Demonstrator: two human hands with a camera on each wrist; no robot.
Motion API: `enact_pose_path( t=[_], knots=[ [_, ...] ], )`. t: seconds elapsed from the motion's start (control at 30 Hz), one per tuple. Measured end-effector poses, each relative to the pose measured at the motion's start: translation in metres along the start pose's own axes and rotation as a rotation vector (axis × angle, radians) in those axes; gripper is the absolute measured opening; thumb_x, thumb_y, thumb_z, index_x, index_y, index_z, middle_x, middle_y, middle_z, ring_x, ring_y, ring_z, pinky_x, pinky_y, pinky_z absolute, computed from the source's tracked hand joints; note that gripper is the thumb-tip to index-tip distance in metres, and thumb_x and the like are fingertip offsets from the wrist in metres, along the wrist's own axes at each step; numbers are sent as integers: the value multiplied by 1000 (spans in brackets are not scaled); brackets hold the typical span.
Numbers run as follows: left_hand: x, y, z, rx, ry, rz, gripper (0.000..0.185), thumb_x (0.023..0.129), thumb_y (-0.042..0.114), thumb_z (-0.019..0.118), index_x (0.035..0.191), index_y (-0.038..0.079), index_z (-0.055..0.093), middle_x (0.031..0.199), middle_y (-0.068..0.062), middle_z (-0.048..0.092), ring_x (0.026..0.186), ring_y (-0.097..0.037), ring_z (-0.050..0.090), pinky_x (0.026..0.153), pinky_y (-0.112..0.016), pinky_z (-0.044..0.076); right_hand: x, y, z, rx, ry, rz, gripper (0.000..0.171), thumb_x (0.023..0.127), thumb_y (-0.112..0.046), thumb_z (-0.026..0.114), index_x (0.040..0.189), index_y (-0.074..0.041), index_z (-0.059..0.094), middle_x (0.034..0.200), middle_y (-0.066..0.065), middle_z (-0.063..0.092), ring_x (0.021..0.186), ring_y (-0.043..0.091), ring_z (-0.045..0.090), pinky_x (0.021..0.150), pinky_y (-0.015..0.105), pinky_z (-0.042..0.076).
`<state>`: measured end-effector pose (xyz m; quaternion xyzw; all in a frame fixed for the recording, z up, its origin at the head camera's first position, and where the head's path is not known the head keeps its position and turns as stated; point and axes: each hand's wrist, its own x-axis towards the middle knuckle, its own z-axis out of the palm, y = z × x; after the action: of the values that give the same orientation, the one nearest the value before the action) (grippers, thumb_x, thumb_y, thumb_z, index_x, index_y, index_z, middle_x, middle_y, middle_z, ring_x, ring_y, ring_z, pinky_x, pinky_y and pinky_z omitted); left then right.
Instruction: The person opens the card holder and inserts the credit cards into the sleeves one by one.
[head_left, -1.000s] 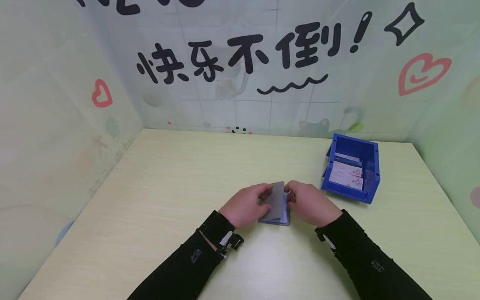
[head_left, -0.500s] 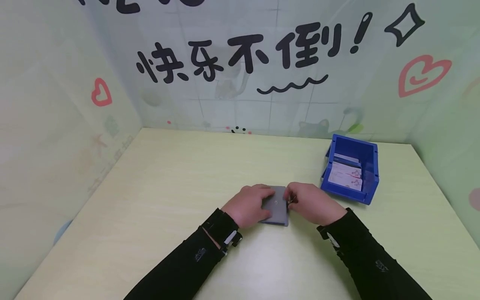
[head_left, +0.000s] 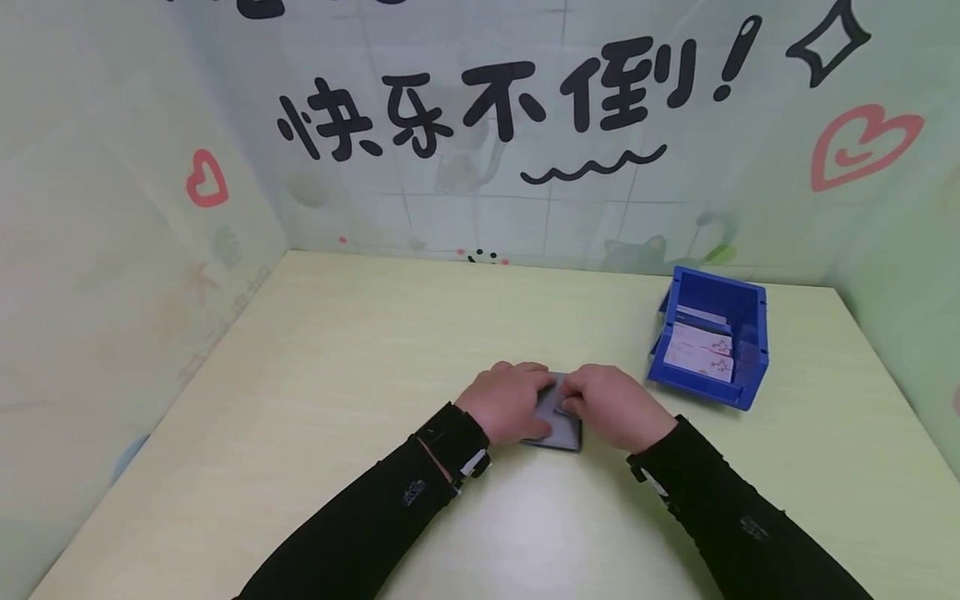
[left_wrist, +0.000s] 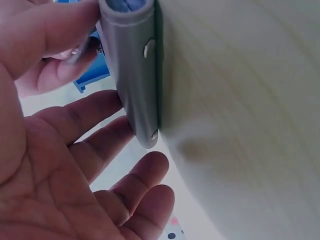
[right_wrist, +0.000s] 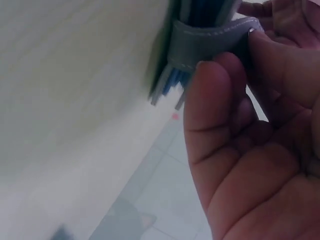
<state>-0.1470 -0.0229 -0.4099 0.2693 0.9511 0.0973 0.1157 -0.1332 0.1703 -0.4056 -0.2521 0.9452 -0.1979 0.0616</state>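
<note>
On the pale surface (head_left: pixel 315 400) lies a grey card wallet (head_left: pixel 555 421); the left hand (head_left: pixel 508 402) presses it with straight fingers, the right hand (head_left: pixel 611 407) pinches its strap, near a blue bin (head_left: pixel 716 337).

A card holder (head_left: pixel 558 421) lies flat on the table (head_left: pixel 322 350) near its front middle, the left hand (head_left: pixel 510 402) resting on it from nine o'clock and the right hand (head_left: pixel 611 404) from three o'clock. At two o'clock from it, well apart, stands a bin (head_left: pixel 712 337) with cards (head_left: pixel 701 354) inside.
</note>
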Motion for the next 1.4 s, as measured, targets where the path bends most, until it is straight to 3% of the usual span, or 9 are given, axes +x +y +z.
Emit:
enact_pose_path(
  t=[0.2,0.57,0.8,1.4],
  knots=[
    [0,-1,2,-22,-2,-5,67,93,43,76,154,23,56,158,4,54,123,-27,59,97,-37,53,9,-3,2,-4,-35,40,6,99,-8,71,95,-10,75,90,0,70,81,14,60,80,35,55],
    [0,-2,2,-43,-2,25,68,94,41,77,155,23,54,159,2,54,133,-26,56,108,-37,49,22,-2,-4,56,-132,146,15,98,-9,68,85,-12,74,84,0,67,78,16,58,73,31,50],
    [0,-3,2,-25,2,31,67,94,42,77,154,23,55,157,2,54,133,-28,56,108,-38,50,30,-1,-8,36,-177,141,17,94,-8,70,77,-12,71,79,-1,65,75,16,57,68,29,47],
    [0,-4,3,-56,6,19,65,92,41,78,151,22,58,156,2,55,130,-29,57,104,-39,51,40,1,-13,83,-253,165,15,92,-8,71,77,-11,72,76,-2,63,71,15,55,65,28,44]
  ],
)
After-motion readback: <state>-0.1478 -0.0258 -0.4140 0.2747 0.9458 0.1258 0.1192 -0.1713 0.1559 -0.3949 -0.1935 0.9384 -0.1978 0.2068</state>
